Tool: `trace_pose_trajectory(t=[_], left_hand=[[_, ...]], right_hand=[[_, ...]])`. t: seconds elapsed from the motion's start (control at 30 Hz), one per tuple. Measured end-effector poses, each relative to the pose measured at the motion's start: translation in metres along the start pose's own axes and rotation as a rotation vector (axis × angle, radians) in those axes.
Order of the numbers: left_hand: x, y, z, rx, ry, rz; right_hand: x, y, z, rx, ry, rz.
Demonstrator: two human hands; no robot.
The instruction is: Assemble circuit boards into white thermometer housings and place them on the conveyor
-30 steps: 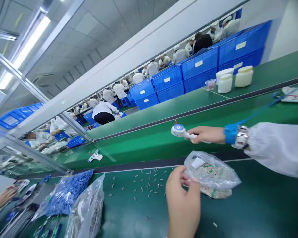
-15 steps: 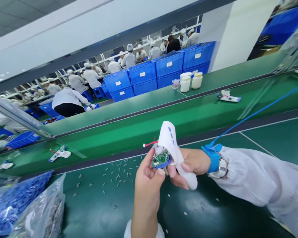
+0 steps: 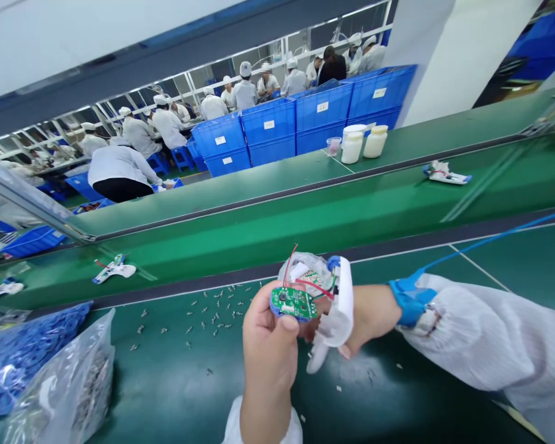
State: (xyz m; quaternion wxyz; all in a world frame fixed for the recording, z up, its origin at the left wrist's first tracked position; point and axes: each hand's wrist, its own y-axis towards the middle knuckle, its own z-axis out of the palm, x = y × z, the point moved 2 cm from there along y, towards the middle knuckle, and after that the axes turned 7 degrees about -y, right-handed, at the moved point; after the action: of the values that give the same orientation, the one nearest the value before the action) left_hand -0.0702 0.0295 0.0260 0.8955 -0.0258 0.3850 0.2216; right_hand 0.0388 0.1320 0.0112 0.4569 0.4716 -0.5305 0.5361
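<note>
My left hand (image 3: 269, 345) pinches a green circuit board (image 3: 293, 302) with a blue rim between thumb and fingers. Red and dark wires run from it to a white curved plastic housing (image 3: 345, 302). My right hand (image 3: 372, 314), a blue strap and a watch at its wrist, grips that housing; some of its fingers are hidden behind it. The housing is tilted with its open side facing the board, and its handle points down. Just beyond my hands a clear plastic bag (image 3: 289, 266) shows, partly covered, its contents unclear.
Small metal parts (image 3: 217, 317) lie scattered on the green bench. Bags of blue pieces (image 3: 28, 357) and metal parts (image 3: 95, 382) sit left. Part-built units (image 3: 115, 269) (image 3: 446, 173) rest on the green belt. White jars (image 3: 353, 147) stand beyond. A blue cord (image 3: 499, 236) runs from my right wrist.
My right hand has turned the white housing over, from its outer face to its open side, and swung its handle down. The circuit board now lies flatter, facing up, in my left hand.
</note>
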Motion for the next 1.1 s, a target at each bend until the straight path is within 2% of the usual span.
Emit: trace_pose_trajectory(t=[0.07, 0.13, 0.2, 0.27, 0.3, 0.37, 0.47, 0.67, 0.93, 1.1], left_hand=[[-0.003, 0.000, -0.001, -0.006, 0.036, 0.028], [-0.005, -0.001, -0.002, 0.011, 0.069, 0.031], [-0.007, -0.001, -0.002, 0.046, 0.106, 0.038], [-0.008, -0.001, -0.002, 0.067, 0.146, 0.062], [-0.008, -0.001, -0.003, 0.069, 0.164, 0.071], [-0.009, -0.001, -0.004, 0.060, 0.193, 0.090], [-0.009, -0.001, -0.006, 0.031, 0.231, 0.107], [-0.007, -0.002, -0.009, 0.036, 0.260, 0.089], [-0.005, -0.004, -0.009, 0.040, 0.254, 0.055], [-0.007, -0.006, -0.005, -0.022, 0.263, 0.014]], right_hand=[[0.014, -0.008, -0.012, -0.200, -0.183, 0.047], [0.028, -0.016, -0.021, -0.498, -0.352, 0.061], [0.041, -0.025, -0.021, -0.767, -0.466, 0.003], [0.051, -0.029, -0.013, -0.906, -0.570, -0.118], [0.055, -0.029, -0.006, -0.910, -0.618, -0.191], [0.060, -0.026, 0.006, -0.825, -0.692, -0.275], [0.060, -0.021, 0.015, -0.697, -0.705, -0.255], [0.052, -0.017, 0.014, -0.713, -0.574, -0.302], [0.041, -0.011, 0.011, -0.614, -0.434, -0.369], [0.034, -0.008, 0.013, -0.582, -0.271, -0.375]])
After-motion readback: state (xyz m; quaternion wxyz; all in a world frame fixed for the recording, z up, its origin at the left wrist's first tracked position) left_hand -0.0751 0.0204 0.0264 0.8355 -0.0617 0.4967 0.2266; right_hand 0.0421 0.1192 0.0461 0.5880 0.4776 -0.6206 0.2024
